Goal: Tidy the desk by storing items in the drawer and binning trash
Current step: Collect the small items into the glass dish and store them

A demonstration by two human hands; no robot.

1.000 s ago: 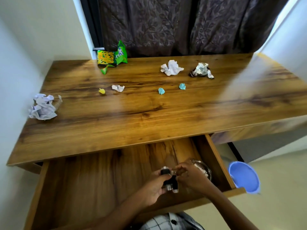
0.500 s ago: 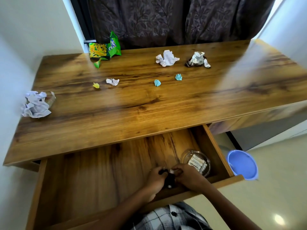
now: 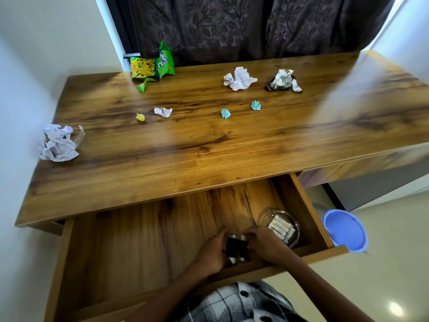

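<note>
- Down inside open wooden drawer (image 3: 139, 252): left hand (image 3: 212, 253) and right hand (image 3: 264, 244) both curled around black batteries (image 3: 236, 248).
- Just right of grip: clear bowl (image 3: 267, 216) with white batteries.
- Far above grip: crumpled papers (image 3: 59, 144) on wooden desk (image 3: 209, 147), dark curtain (image 3: 232, 26) behind.
- Further right, on floor: blue bin (image 3: 346, 231).

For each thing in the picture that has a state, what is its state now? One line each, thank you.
drawer: pulled open
black batteries: held low in the drawer between both hands
left hand: grips the batteries
right hand: grips the batteries
glass dish: in the drawer, holds white batteries
snack bag: torn open, on the desk
large paper ball: crumpled, at the desk's left edge
blue bin: on the floor, looks empty
</note>
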